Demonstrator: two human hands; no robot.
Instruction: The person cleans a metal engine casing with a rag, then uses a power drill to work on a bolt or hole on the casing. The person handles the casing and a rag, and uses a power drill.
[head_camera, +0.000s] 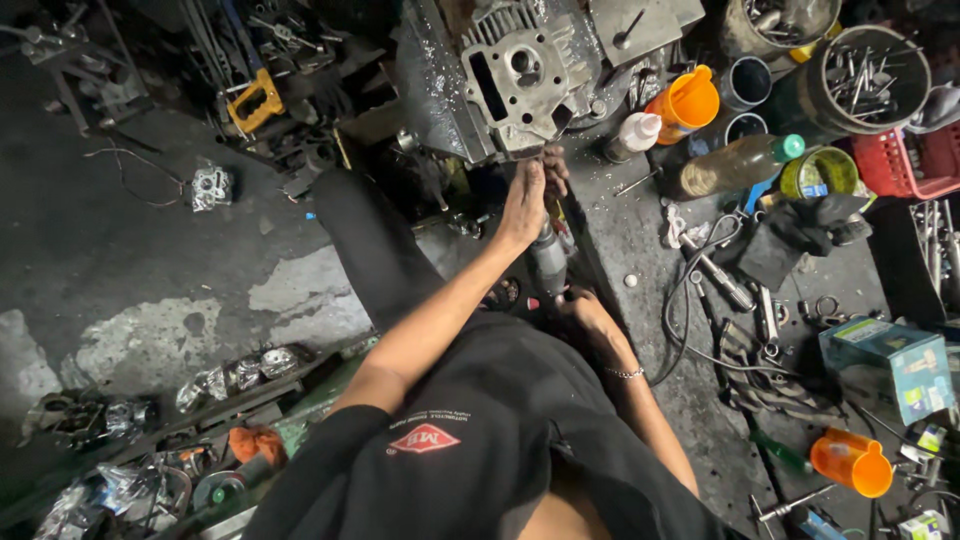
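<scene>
Workbench seen from above. A blue-green cardboard box (888, 362) with a pale printed label sits at the right edge of the bench (620, 235); a smaller printed carton (920, 525) lies at the lower right corner. A round green tin (820, 172) with a blue-and-white label stands beside a red plastic basket (920, 160). A white squeeze bottle (632, 136) and an orange funnel (686, 100) stand near the bench's far edge; a second orange funnel (852, 462) lies near the front. A red diamond-shaped badge (424, 438) marks the person's black shirt.

A grey metal engine cylinder head (522, 75) rests at the far left end of the bench, its flat ported face turned up toward the camera. A grey power tool (548, 262) runs lengthwise from the person toward the cylinder head, its front end pointing at the head's lower edge.

The left hand (525, 200) is curled around the front part of the tool, just below the cylinder head. The right hand (585, 308), with a bracelet on its wrist, closes on the tool's rear end.
</scene>
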